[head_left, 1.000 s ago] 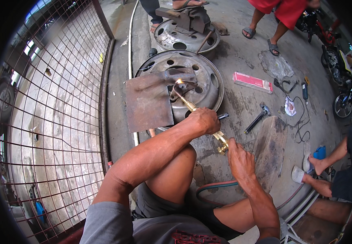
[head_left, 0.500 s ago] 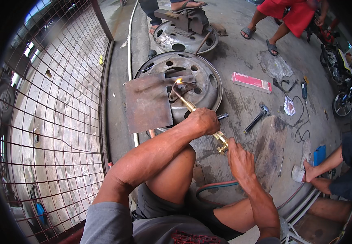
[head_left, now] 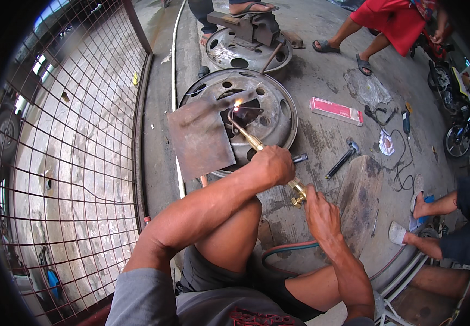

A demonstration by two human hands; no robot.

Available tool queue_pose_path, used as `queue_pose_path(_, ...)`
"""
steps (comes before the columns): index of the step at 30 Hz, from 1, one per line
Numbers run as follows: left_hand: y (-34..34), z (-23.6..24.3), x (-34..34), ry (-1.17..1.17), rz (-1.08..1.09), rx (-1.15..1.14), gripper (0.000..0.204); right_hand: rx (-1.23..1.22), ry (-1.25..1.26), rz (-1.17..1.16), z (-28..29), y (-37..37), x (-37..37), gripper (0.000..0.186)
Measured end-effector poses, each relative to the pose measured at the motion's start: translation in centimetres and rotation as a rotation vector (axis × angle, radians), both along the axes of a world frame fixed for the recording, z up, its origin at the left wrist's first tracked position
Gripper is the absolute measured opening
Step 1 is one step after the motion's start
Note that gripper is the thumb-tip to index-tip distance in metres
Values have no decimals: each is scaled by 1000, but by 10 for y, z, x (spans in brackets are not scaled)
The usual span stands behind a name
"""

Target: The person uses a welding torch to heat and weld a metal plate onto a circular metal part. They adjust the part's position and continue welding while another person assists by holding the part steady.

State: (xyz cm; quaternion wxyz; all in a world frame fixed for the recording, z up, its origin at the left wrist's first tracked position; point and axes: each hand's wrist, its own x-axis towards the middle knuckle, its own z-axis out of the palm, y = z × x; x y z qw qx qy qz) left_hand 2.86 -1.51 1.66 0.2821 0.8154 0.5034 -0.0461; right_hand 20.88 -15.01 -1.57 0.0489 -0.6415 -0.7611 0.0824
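My left hand (head_left: 272, 164) grips the middle of a brass cutting torch (head_left: 248, 138). Its bent tip burns with a small bright flame (head_left: 238, 104) at the top edge of a rusty steel plate (head_left: 202, 136). The plate lies across a grey steel wheel rim (head_left: 276, 117) on the concrete floor. My right hand (head_left: 321, 212) is closed on the torch's brass valve end (head_left: 298, 191), just behind my left hand. Red and green hoses (head_left: 289, 249) run from there past my bent knee.
A second wheel rim with a vise on it (head_left: 248, 38) stands behind the first. A red box (head_left: 336, 111), a hammer (head_left: 342, 158), cables and a wooden board (head_left: 359, 198) lie to the right. Other people's legs and feet are at top, top right and right. A mesh fence (head_left: 82, 136) runs along the left.
My hands and the torch have barely moved. The person in red at top right stepped slightly, and the seated person's feet at right shifted.
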Motion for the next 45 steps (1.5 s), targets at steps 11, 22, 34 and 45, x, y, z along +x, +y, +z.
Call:
queue_pose_path(11, -48, 36, 35, -160, 124, 628, 34, 271, 274, -26, 2, -1, 29, 65)
queue_pose_path(22, -40, 33, 73, -294, 110, 543, 24, 163, 413, -192, 8, -17, 47, 66)
queue_pose_path(34, -57, 47, 124, -330, -22, 466, 37, -257, 1358, -554, 26, -41, 73, 38)
queue_pose_path(45, -46, 18, 135, -148, -224, 527, 26, -381, 1630, -800, 19, -45, 130, 67)
